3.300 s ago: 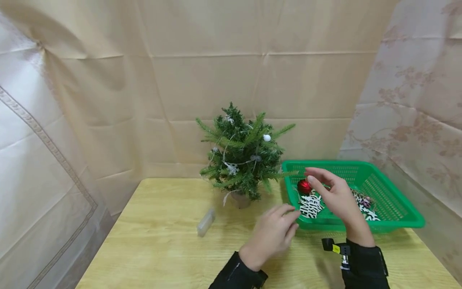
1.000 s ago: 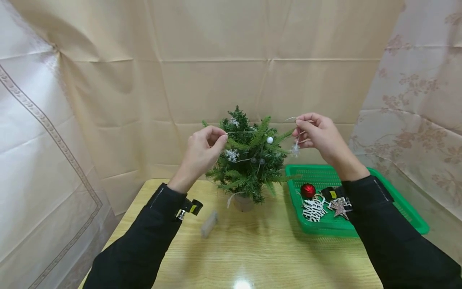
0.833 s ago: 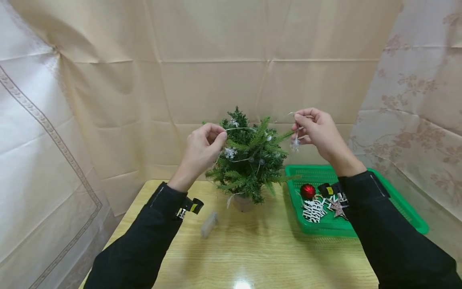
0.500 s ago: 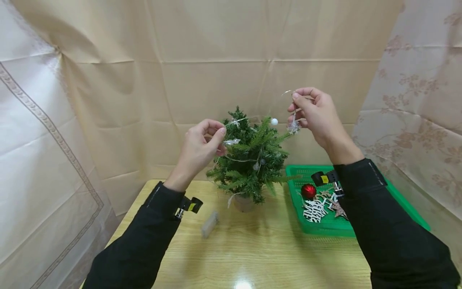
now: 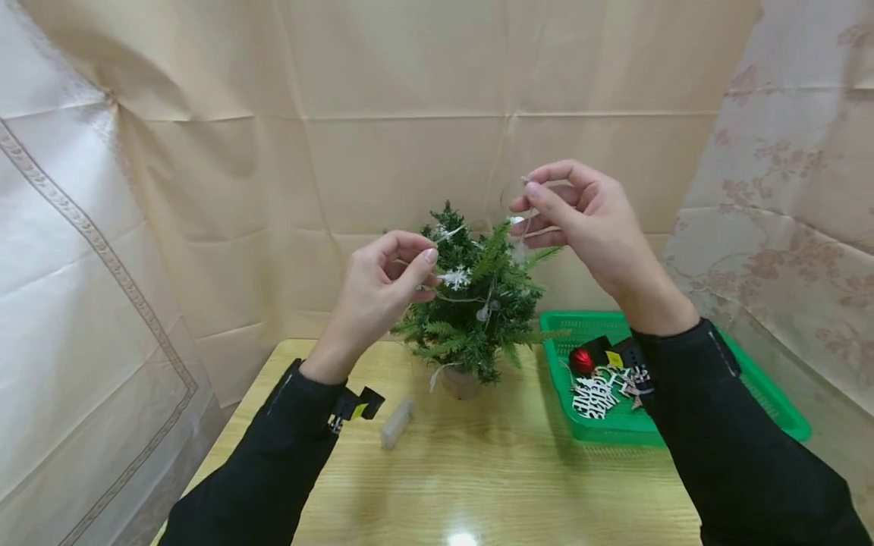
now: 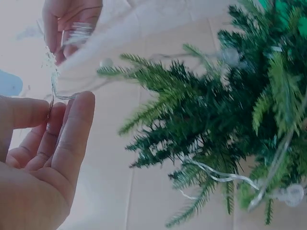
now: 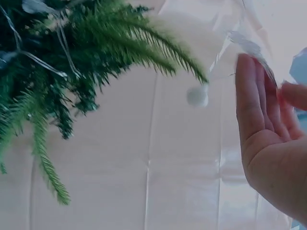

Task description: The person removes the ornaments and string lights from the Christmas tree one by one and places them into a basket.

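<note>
Silvery wire makes the light string look light, limp and easy to kink as it runs over the small tree and out to both sides, so I judge the bare strand a safer hold than its delicate-looking plastic snowflake. From here I see the left hand and the right hand each pinching the strand between thumb and fingers, the right one higher. Springy branches between them could snag it, while below sit a green basket holding a red ball, and a clear box
</note>
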